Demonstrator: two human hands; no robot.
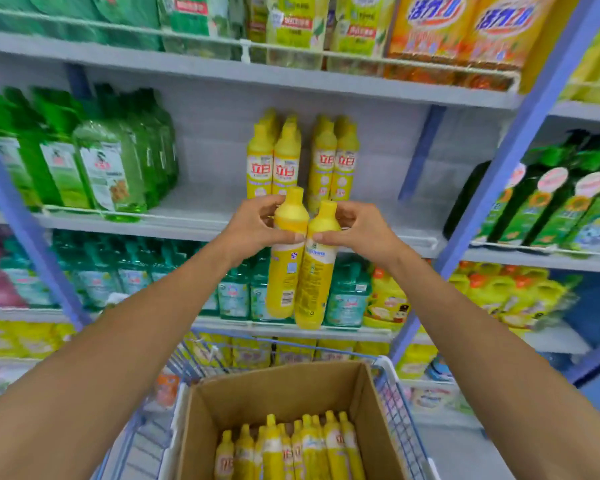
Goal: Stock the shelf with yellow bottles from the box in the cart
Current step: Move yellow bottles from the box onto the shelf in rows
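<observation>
Nearest, a cardboard box sits in the cart, with yellow bottles standing inside. Farther out, the left hand grasps one raised bottle and the right hand grasps another, the two touching side by side. Beyond them, four more yellow bottles stand on the shelf, green bottles to their left.

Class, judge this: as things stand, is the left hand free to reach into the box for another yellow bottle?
Probably not yet. The left hand is already gripping a yellow bottle up at shelf height, while the box sits below in the cart.
</observation>
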